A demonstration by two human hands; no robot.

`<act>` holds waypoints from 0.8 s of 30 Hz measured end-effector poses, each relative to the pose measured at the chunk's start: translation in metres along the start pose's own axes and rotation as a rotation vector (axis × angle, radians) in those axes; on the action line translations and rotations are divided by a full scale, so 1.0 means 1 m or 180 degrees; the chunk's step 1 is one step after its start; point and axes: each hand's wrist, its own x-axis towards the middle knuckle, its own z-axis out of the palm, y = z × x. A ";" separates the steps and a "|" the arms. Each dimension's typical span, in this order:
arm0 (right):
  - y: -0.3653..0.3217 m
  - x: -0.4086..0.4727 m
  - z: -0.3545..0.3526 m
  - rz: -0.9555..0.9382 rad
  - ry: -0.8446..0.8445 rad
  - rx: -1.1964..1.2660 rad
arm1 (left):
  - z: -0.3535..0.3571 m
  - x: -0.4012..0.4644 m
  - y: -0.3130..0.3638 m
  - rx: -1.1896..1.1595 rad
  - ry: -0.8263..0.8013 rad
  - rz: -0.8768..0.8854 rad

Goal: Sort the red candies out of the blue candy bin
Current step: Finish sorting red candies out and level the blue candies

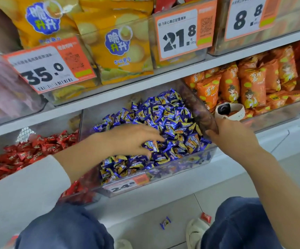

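Observation:
A clear plastic bin (181,174) full of blue-wrapped candies (165,112) is pulled out from the lower shelf. My left hand (133,139) lies on the candy pile with its fingers spread and dug in among the wrappers. My right hand (230,133) grips the bin's right wall near the front corner. No red candy shows among the blue ones. To the left stands a bin of red candies (25,151), partly hidden by my left sleeve.
On the floor between my knees lie one blue candy (165,222) and one red candy (205,217). Orange snack bags (249,87) fill the bin to the right, where a watch (229,111) rests on its rim. Yellow snack bags (117,49) and price tags sit above.

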 end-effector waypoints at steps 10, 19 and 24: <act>0.002 -0.004 0.000 -0.0183 0.0057 0.0010 | 0.034 0.073 0.029 0.2359 0.0496 0.2188; 0.004 -0.002 -0.001 -0.0175 -0.0074 0.0136 | 0.032 0.064 -0.010 0.0830 0.1107 -0.0359; 0.002 -0.003 -0.003 -0.0185 -0.0095 0.0103 | 0.038 0.023 -0.038 -0.0042 0.1181 -0.1309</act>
